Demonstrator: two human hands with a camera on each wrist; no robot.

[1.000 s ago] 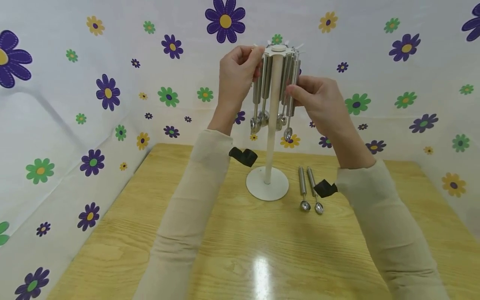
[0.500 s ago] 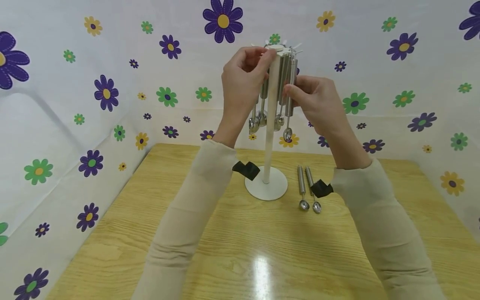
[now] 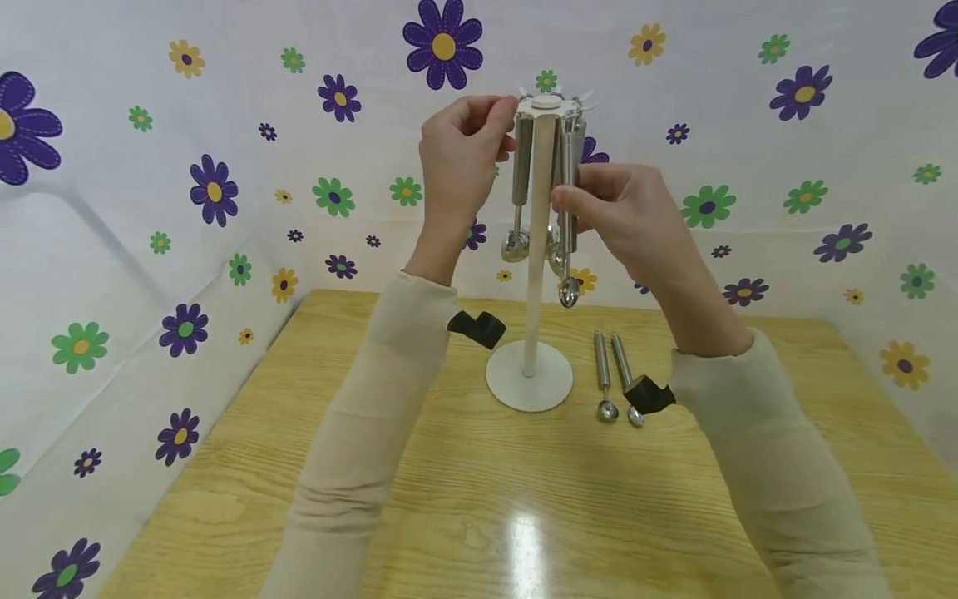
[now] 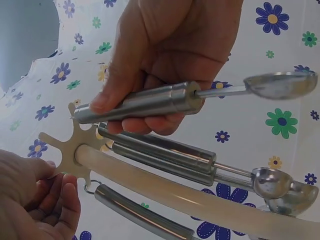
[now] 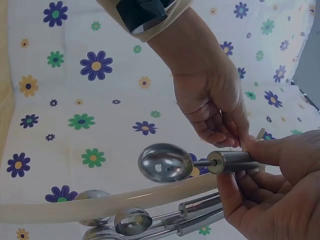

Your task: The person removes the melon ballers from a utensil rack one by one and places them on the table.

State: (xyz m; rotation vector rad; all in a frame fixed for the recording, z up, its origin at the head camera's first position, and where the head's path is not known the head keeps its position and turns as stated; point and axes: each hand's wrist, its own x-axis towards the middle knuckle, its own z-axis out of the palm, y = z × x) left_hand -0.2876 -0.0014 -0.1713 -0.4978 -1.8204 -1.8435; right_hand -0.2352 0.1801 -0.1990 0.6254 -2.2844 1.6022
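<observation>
A cream hanging stand [image 3: 535, 291] rises from a round base, and several steel spoons hang from the pronged disc [image 4: 70, 142] at its top. My left hand [image 3: 458, 158] pinches a prong on the disc's left edge between thumb and fingers. On the stand's right side, my right hand [image 3: 624, 204] grips the thick tubular handle of a steel spoon [image 5: 166, 162]. This spoon's handle end is right at a prong in the left wrist view, and its oval bowl points down in the head view. Another hanging spoon [image 3: 521, 166] is close to my left fingers.
Two more spoons, a nearer one [image 3: 603, 366] and one partly covered by a black wrist strap [image 3: 648, 394], lie right of the stand's base [image 3: 527, 395] on the wooden table [image 3: 464, 491]. A flowered sheet [image 3: 359, 166] hangs behind and at both sides.
My left hand moved right across the disc, then back left. The disc and hanging spoons have turned. My right hand and its spoon shifted slightly left and down.
</observation>
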